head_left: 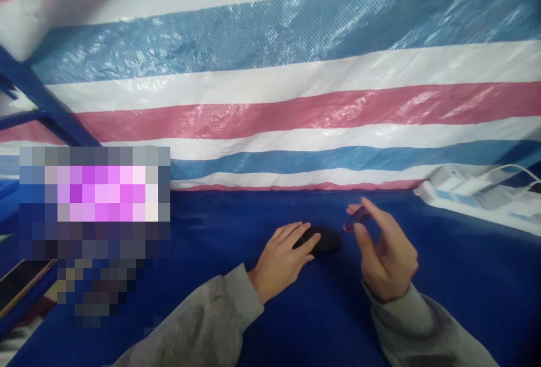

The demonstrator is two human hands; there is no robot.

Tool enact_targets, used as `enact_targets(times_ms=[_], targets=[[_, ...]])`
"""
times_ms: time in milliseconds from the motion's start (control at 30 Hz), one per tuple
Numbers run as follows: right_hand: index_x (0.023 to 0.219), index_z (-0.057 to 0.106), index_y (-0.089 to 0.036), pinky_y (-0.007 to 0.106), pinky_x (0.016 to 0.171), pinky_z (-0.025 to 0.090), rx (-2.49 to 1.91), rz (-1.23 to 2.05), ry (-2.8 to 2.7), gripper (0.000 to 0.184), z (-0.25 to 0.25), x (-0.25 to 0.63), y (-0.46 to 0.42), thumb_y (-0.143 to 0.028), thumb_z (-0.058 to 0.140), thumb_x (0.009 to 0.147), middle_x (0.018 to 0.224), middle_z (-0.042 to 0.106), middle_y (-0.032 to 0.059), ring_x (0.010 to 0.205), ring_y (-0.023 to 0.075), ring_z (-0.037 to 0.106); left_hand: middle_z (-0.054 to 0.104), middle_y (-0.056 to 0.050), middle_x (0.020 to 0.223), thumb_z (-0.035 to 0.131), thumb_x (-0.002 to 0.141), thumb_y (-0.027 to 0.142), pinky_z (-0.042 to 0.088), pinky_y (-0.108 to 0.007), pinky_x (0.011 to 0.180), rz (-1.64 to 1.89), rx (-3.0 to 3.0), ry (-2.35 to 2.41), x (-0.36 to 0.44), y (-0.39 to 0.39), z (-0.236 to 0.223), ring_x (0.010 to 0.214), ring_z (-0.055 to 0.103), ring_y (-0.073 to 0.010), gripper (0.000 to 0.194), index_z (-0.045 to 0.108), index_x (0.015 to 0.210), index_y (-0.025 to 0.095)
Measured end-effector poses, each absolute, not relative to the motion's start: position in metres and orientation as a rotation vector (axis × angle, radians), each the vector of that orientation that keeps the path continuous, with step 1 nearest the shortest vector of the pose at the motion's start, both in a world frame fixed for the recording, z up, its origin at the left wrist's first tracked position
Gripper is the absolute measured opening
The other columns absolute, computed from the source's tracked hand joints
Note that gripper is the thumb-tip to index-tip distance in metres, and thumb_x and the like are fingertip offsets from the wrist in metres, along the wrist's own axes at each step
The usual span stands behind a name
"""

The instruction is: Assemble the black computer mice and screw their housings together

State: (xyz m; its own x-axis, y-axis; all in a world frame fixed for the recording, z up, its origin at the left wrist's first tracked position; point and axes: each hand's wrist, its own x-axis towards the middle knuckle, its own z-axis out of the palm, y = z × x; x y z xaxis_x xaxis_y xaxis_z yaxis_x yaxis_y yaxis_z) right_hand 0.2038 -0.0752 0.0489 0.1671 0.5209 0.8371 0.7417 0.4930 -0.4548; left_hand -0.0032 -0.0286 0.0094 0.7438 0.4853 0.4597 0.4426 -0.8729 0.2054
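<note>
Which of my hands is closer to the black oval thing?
Your left: the left hand has its fingers over the black oval object's left end, while the right hand is apart from it, off its right side.

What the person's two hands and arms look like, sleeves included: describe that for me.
The left hand and right hand are bare, with no gloves, rings or watch to be seen. Long grey sleeves cover both arms: the left sleeve ends in a cuff at the wrist, and the right sleeve shows darker areas, perhaps shadow. No logo is visible.
</note>
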Motion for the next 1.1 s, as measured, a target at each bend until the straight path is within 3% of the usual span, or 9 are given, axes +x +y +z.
enact_targets(times_ms=[133, 300, 467, 633, 767, 933, 1100], targets=[[0.133, 0.061, -0.025, 0.044, 0.082, 0.056, -1.177, -0.270, -1.445, 0.054, 0.0474, 0.2043, -0.0758, -0.011, 0.071, 0.081, 0.105, 0.071, 0.0087, 0.094, 0.0247, 0.068, 0.056, -0.014, 0.142, 0.051, 0.102, 0.029, 0.048, -0.047, 0.108, 0.788, 2.849, 0.752, -0.0033, -0.0291, 0.0111, 0.134, 0.051, -0.0277, 0.038, 0.052, 0.139, 0.020], [0.140, 0.054, -0.023, 0.048, 0.082, 0.057, -1.171, -0.193, -1.448, 0.053, 0.0469, 0.2038, -0.0756, -0.012, 0.061, 0.088, 0.109, 0.071, 0.0104, 0.093, 0.0248, 0.068, 0.055, -0.015, 0.143, 0.049, 0.103, 0.028, 0.048, -0.049, 0.108, 0.804, 2.848, 0.744, -0.0033, -0.0288, 0.0100, 0.135, 0.051, -0.0283, 0.038, 0.051, 0.140, 0.021], [0.130, 0.063, -0.025, 0.044, 0.080, 0.057, -1.169, -0.306, -1.407, 0.050, 0.0483, 0.2028, -0.0756, -0.012, 0.070, 0.082, 0.105, 0.070, 0.0086, 0.092, 0.0239, 0.068, 0.057, -0.015, 0.141, 0.049, 0.103, 0.028, 0.049, -0.048, 0.107, 0.838, 2.853, 0.729, -0.0027, -0.0289, 0.0099, 0.133, 0.052, -0.0283, 0.037, 0.052, 0.139, 0.020], [0.140, 0.055, -0.026, 0.046, 0.083, 0.056, -1.126, -0.267, -1.484, 0.057, 0.0493, 0.2018, -0.0749, -0.009, 0.063, 0.086, 0.109, 0.071, 0.0096, 0.096, 0.0245, 0.068, 0.056, -0.015, 0.141, 0.051, 0.102, 0.028, 0.049, -0.048, 0.107, 0.844, 2.857, 0.730, -0.0023, -0.0285, 0.0081, 0.133, 0.052, -0.0286, 0.038, 0.052, 0.139, 0.019], [0.131, 0.063, -0.027, 0.044, 0.080, 0.056, -1.142, -0.320, -1.412, 0.055, 0.0488, 0.2026, -0.0743, -0.009, 0.072, 0.080, 0.104, 0.071, 0.0077, 0.091, 0.0232, 0.068, 0.056, -0.015, 0.141, 0.050, 0.103, 0.028, 0.049, -0.048, 0.107, 0.853, 2.849, 0.734, -0.0022, -0.0279, 0.0074, 0.134, 0.052, -0.0285, 0.038, 0.052, 0.140, 0.019], [0.137, 0.058, -0.027, 0.046, 0.082, 0.056, -1.132, -0.232, -1.428, 0.054, 0.0481, 0.2026, -0.0746, -0.009, 0.063, 0.087, 0.109, 0.071, 0.0087, 0.095, 0.0241, 0.068, 0.056, -0.015, 0.142, 0.050, 0.102, 0.028, 0.049, -0.048, 0.107, 0.826, 2.858, 0.735, -0.0020, -0.0279, 0.0069, 0.133, 0.052, -0.0287, 0.037, 0.053, 0.139, 0.019], [0.131, 0.063, -0.027, 0.043, 0.080, 0.056, -1.138, -0.316, -1.388, 0.055, 0.0477, 0.2034, -0.0743, -0.010, 0.072, 0.080, 0.104, 0.071, 0.0073, 0.090, 0.0229, 0.068, 0.056, -0.015, 0.141, 0.051, 0.102, 0.028, 0.049, -0.048, 0.106, 0.830, 2.860, 0.732, -0.0021, -0.0283, 0.0071, 0.132, 0.053, -0.0290, 0.038, 0.053, 0.139, 0.019]])
